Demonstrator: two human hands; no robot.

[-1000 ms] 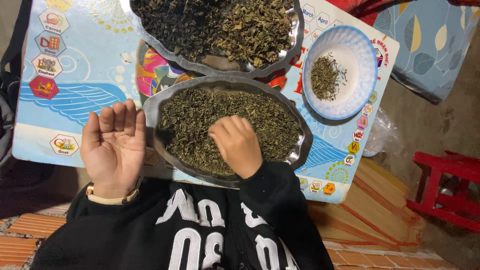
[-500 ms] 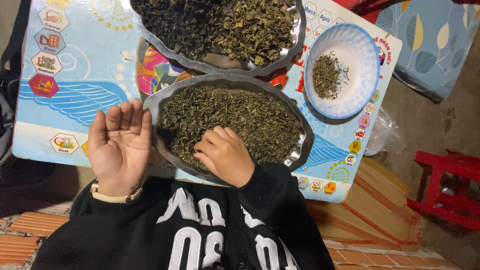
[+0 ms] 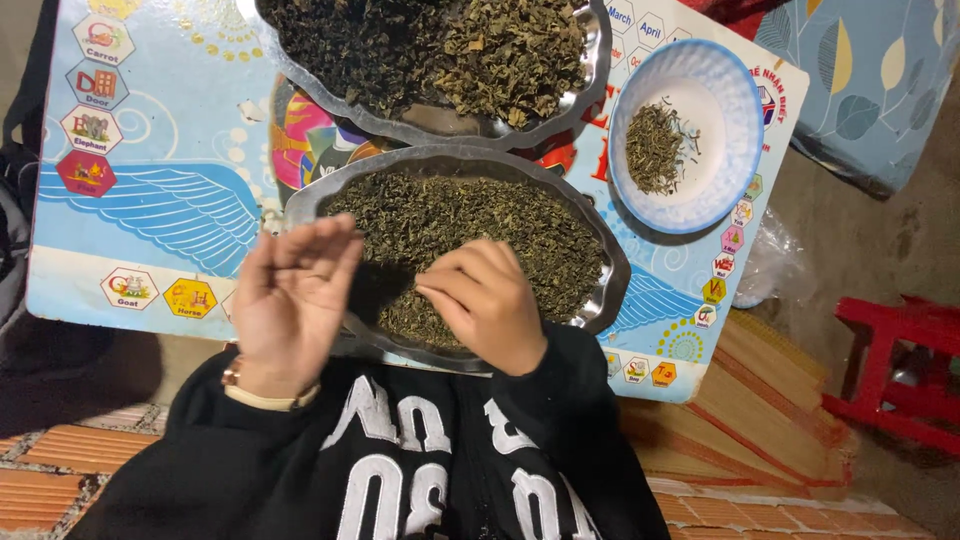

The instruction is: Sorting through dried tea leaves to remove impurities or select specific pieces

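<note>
Looking down from my head, my left hand [image 3: 290,300] is held flat with the fingers together and stretched out, palm turned inward, tilted over the near left rim of the metal tray [image 3: 600,300]; it holds nothing, and it stands like a wall at the edge, where loose bits pushed that way would meet it rather than spill. My right hand [image 3: 488,300] rests just beside it on the dried leaves [image 3: 480,215], fingers curled and the tips pinched together and pointing at my left palm; whether a bit of leaf sits between them I cannot tell, it is too small to see. The leaves fill the tray from under my right hand out to its far rim. Beyond my fingers a second tray [image 3: 590,80] overlaps the far rim of the first, heaped with darker, coarser leaves [image 3: 440,50]. Off to the right of my right hand, well apart, stands a white bowl [image 3: 720,150] with a small pile of leaf bits [image 3: 655,148] in it, set within reach. All of it sits on a picture board [image 3: 150,200], which keeps the trays level above the brick floor [image 3: 50,460]. A red stool [image 3: 900,370] stands far to the right.
</note>
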